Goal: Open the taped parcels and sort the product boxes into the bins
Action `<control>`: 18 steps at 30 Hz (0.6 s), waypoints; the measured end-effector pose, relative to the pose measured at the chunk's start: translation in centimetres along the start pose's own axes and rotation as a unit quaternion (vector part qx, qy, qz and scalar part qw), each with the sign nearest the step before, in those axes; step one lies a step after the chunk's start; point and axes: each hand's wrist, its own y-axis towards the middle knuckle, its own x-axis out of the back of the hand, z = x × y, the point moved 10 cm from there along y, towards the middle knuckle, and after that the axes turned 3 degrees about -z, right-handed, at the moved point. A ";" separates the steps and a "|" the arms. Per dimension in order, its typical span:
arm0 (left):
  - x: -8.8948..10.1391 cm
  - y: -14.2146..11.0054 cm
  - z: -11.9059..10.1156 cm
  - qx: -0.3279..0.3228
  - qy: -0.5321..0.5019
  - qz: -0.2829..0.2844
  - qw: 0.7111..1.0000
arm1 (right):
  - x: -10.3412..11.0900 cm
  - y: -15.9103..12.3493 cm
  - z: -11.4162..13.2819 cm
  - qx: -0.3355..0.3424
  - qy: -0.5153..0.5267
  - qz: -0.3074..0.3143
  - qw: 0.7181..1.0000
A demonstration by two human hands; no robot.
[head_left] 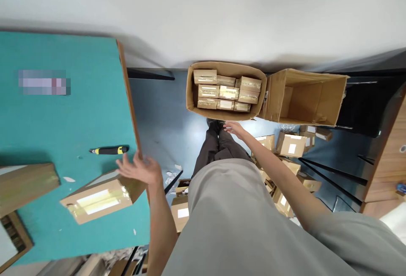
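Observation:
My left hand (pixel 141 169) is at the table's right edge, fingers spread, just over the end of a taped cardboard box (pixel 98 200) with white labels. Whether the fingertips touch this box I cannot tell. A yellow and black utility knife (pixel 109 150) lies on the table just beyond those fingers. My right hand (pixel 234 128) hangs over the floor with its fingers loosely stretched out and nothing in them. Closest to it is a large open carton (pixel 226 116), in which several small taped boxes (pixel 207 91) are packed in rows.
Beside the packed carton stands another open carton (pixel 307 98). More boxes (pixel 290 144) lie on the floor at right, near black table legs (pixel 333 172). The teal table (pixel 79 119) also bears a second box (pixel 28 185) at left. A white wall (pixel 203 13) runs behind.

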 end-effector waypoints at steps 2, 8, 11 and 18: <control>-3.6 -0.3 -5.4 -0.058 -0.033 0.062 0.996 | 0.3 1.2 0.5 -0.001 -0.001 -0.004 1.000; -17.4 -1.2 -21.1 -0.193 -0.098 0.226 0.950 | 0.4 5.8 2.8 0.006 -0.004 -0.014 1.000; -24.7 -0.6 -25.7 -0.207 -0.109 0.278 0.932 | 0.2 9.6 4.0 0.017 0.007 -0.023 1.000; -41.9 1.9 -26.9 -0.164 -0.071 0.347 0.921 | -1.4 22.7 6.1 0.136 -0.201 -0.024 0.970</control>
